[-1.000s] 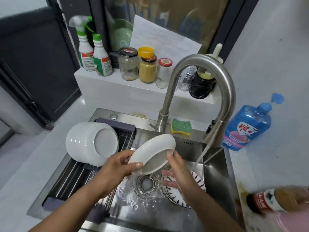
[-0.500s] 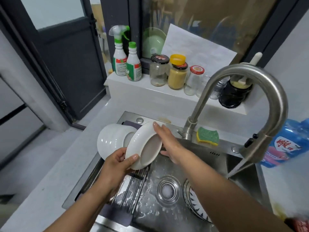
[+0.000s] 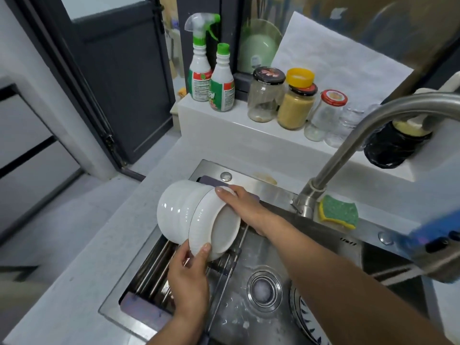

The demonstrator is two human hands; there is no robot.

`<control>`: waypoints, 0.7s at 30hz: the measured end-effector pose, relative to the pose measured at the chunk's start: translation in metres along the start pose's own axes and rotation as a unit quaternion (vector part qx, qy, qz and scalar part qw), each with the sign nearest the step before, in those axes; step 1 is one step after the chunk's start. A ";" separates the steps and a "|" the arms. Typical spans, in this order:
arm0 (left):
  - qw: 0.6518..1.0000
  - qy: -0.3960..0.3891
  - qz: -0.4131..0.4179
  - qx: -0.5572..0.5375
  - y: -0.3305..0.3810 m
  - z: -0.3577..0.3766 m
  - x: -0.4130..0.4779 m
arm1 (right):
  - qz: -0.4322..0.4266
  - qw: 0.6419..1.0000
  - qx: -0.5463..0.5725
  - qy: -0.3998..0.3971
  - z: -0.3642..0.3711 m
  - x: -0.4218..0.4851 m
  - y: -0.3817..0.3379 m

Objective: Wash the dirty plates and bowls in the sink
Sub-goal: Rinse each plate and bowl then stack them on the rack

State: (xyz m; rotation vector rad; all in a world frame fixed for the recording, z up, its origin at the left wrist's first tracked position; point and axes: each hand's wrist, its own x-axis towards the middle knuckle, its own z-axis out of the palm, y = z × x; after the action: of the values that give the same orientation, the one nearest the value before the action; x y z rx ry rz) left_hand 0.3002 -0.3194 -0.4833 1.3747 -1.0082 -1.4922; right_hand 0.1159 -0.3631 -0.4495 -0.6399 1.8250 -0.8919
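A white ribbed bowl (image 3: 214,226) leans on its side against another white bowl (image 3: 178,207) on the drying rack (image 3: 154,267) at the sink's left. My left hand (image 3: 189,277) pinches its lower rim, thumb on the outside. My right hand (image 3: 240,205) lies on its upper rim with straight fingers. A patterned plate (image 3: 302,317) lies in the steel sink (image 3: 263,247) beside the drain (image 3: 263,290), partly hidden by my right arm.
The curved steel faucet (image 3: 348,145) arches over the sink, and its spray head at the right is blurred. A green and yellow sponge (image 3: 338,211) lies behind the sink. Spray bottles (image 3: 211,73) and jars (image 3: 296,105) stand on the white ledge.
The bowl went from under the faucet over the drain leftward to the rack and now leans against the other bowl. Both hands moved with it and my view turned left.
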 end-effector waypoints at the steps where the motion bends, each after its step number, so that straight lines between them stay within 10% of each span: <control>1: 1.000 0.023 0.001 0.003 -0.004 0.002 0.000 | 0.003 1.000 -0.006 -0.006 0.003 0.005 0.003; 21: 0.985 0.154 -0.068 0.025 -0.021 0.026 0.019 | 0.043 0.999 0.000 -0.002 0.018 0.033 0.017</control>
State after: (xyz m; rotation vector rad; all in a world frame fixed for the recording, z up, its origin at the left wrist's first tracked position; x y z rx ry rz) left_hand 0.2723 -0.3306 -0.5075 1.6778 -0.7732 -1.3052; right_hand 0.1191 -0.3837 -0.4855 -0.5590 1.8352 -0.8326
